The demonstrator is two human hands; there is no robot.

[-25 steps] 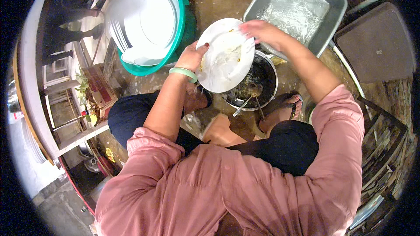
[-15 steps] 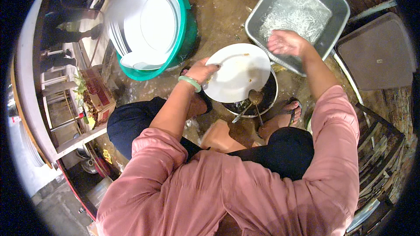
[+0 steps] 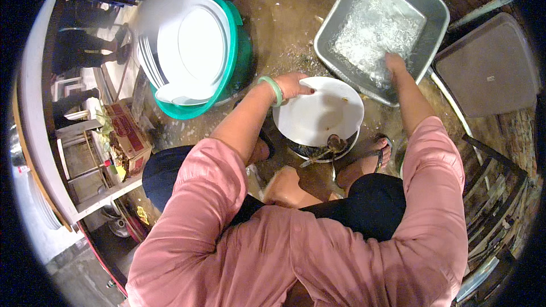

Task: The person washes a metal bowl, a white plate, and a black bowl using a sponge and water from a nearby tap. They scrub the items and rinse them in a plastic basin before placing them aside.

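Observation:
My left hand (image 3: pixel 290 85) grips a white plate (image 3: pixel 318 113) by its upper left rim; small food bits cling to it. The plate lies over a round dark pot (image 3: pixel 301 150), hiding most of it, and spoons (image 3: pixel 335 145) rest in the pot. My right hand (image 3: pixel 393 63) is down in the water (image 3: pixel 369 28) of a grey plastic basin (image 3: pixel 327 45), its fingers hidden by splash and blur.
A green tub (image 3: pixel 242 45) holds stacked white plates (image 3: pixel 199 51) at upper left. A brown tray (image 3: pixel 483 68) and white pipe (image 3: pixel 450 96) are at right, a cardboard box (image 3: pixel 128 131) at left. Sandaled feet (image 3: pixel 369 159) flank the pot.
My right hand has left the plate's upper edge and moved right into the basin's water. The plate in my left hand has shifted right and lower, over the pot.

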